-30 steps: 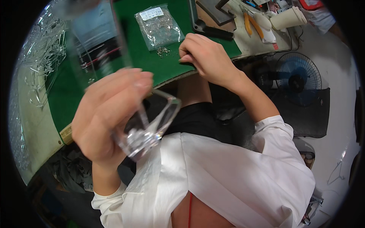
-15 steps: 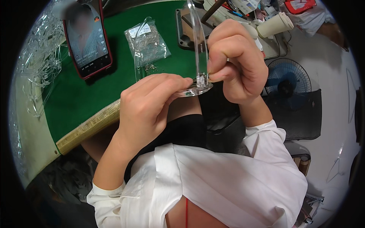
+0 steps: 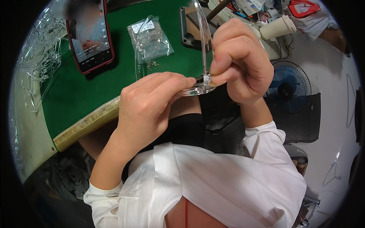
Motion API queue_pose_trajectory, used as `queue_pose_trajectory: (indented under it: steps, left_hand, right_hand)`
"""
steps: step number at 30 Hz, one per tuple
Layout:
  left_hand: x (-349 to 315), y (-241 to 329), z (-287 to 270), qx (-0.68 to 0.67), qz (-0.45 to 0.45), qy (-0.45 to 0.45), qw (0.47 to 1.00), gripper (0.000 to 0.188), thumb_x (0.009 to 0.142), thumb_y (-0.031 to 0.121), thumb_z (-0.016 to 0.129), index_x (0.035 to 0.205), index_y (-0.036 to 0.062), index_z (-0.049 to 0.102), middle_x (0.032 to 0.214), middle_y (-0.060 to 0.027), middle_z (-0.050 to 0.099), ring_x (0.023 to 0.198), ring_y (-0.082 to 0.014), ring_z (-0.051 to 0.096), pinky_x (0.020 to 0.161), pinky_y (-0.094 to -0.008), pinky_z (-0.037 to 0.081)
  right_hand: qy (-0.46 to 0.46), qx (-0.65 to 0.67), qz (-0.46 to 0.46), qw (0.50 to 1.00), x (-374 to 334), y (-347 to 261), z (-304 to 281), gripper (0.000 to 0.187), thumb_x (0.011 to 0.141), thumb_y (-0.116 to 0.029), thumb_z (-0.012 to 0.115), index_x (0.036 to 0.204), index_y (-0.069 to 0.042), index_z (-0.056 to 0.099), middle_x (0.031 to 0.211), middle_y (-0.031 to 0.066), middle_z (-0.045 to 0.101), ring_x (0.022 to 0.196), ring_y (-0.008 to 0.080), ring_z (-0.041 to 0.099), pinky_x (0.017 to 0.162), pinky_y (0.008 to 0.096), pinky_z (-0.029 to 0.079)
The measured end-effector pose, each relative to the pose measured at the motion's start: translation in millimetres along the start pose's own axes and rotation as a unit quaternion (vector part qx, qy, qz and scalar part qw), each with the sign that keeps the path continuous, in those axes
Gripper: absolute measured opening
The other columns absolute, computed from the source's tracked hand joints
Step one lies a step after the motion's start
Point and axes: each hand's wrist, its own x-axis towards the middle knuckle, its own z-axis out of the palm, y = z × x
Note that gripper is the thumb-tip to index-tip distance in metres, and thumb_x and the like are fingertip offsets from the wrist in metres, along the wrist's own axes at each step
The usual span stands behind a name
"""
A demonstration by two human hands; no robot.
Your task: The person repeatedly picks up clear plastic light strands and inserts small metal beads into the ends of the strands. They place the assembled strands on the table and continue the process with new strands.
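A pair of clear plastic eyeglass frames (image 3: 197, 90) is held over the near edge of a green mat. My left hand (image 3: 146, 100) is closed around the front and covers much of it. One temple arm (image 3: 204, 41) stands up from the hinge at the right end; the other temple arm (image 3: 137, 57) shows beyond my left hand. At that right hinge, my right hand (image 3: 243, 62) has its thumb and forefinger pinched together. Whatever lies between those fingertips is too small to make out. Small metal pieces, apparently screws (image 3: 153, 65), lie loose beyond my left hand.
A clear bag of small metal parts (image 3: 154, 41) lies on the green mat (image 3: 81, 97). A phone (image 3: 89, 45) in a red case is at the far left, beside piled clear frames (image 3: 42, 57). Right are a pale cup (image 3: 279, 27) and blue fan (image 3: 287, 87). A gold strip (image 3: 87, 123) edges the table.
My right fingertips stay pinched at the hinge and have shifted slightly. The view has tilted a little, and the phone's picture has changed.
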Motion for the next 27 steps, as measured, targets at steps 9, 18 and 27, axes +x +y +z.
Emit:
queue_pose_trajectory:
  steps: [9, 18, 27]
  left_hand:
    - [0.6, 0.8, -0.2, -0.017, -0.01, -0.008, 1.0, 0.017, 0.075, -0.003, 0.066, 0.092, 0.0023, 0.066, 0.084, -0.0113, 0.068, 0.074, -0.0292, 0.066, 0.063, -0.034, 0.052]
    - [-1.1, -1.3, 3.0, -0.044, -0.015, -0.012, 0.999, 0.021, 0.074, -0.006, 0.065, 0.094, 0.0021, 0.066, 0.083, -0.0116, 0.067, 0.072, -0.0289, 0.066, 0.061, -0.0337, 0.052]
    - [-1.9, -1.4, 9.1, -0.097, -0.03, 0.002, 0.995, 0.023, 0.074, -0.007, 0.064, 0.095, 0.0013, 0.066, 0.079, -0.0122, 0.066, 0.068, -0.0285, 0.064, 0.058, -0.0319, 0.05]
  right_hand:
    - [0.013, 0.013, 0.001, 1.0, -1.6, 1.7, -1.2, 0.018, 0.075, -0.011, 0.076, 0.082, 0.0, 0.063, 0.08, 0.0071, 0.058, 0.068, 0.0149, 0.055, 0.055, 0.0232, 0.044]
    - [0.011, 0.015, 0.009, 1.0, -1.0, 0.8, -4.8, 0.016, 0.074, -0.008, 0.076, 0.081, 0.001, 0.064, 0.08, 0.0072, 0.058, 0.066, 0.0136, 0.055, 0.055, 0.0228, 0.044]
    - [0.023, 0.029, -0.005, 0.999, -2.8, 5.4, -3.7, 0.016, 0.076, -0.009, 0.075, 0.082, 0.001, 0.063, 0.082, 0.0076, 0.058, 0.067, 0.0135, 0.055, 0.056, 0.0219, 0.042]
